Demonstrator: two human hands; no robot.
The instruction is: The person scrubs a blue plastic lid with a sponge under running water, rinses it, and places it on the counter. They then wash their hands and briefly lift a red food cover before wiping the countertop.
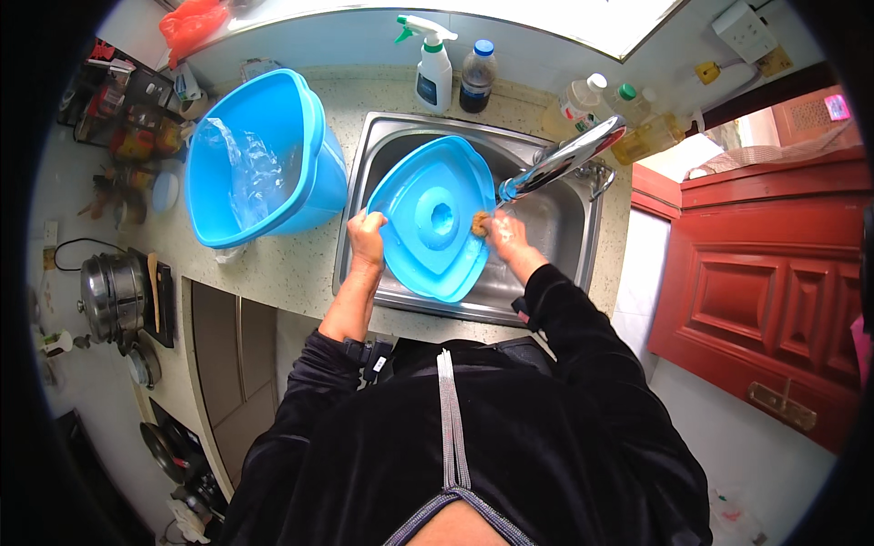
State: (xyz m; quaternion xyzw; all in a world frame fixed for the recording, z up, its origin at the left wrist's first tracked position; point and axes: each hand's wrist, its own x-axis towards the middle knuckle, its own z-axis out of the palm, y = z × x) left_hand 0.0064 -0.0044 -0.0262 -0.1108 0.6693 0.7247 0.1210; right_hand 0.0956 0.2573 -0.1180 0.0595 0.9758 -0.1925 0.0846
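A blue plastic lid (pixel 410 211) is tilted over the stainless steel sink (pixel 556 235), its surface wet. My left hand (pixel 367 237) grips the lid's left edge, the thumb on top and the fingers hidden beneath. At the lid's right side, my right hand (pixel 506 235) presses a brown scrubber (pixel 481 224) against the rim. Suds or water whiten the back of that hand. Close above it is the spout of the chrome faucet (pixel 556 164), and water appears to run onto the lid's right edge.
A large blue plastic bin (pixel 321 184) with a clear plastic bag (pixel 252 181) inside stands left of the sink. Behind the sink are a spray bottle (pixel 434 75), a dark-liquid bottle (pixel 477 78) and several other bottles. A steel pot (pixel 113 297) sits far left; a red door (pixel 751 286) stands right.
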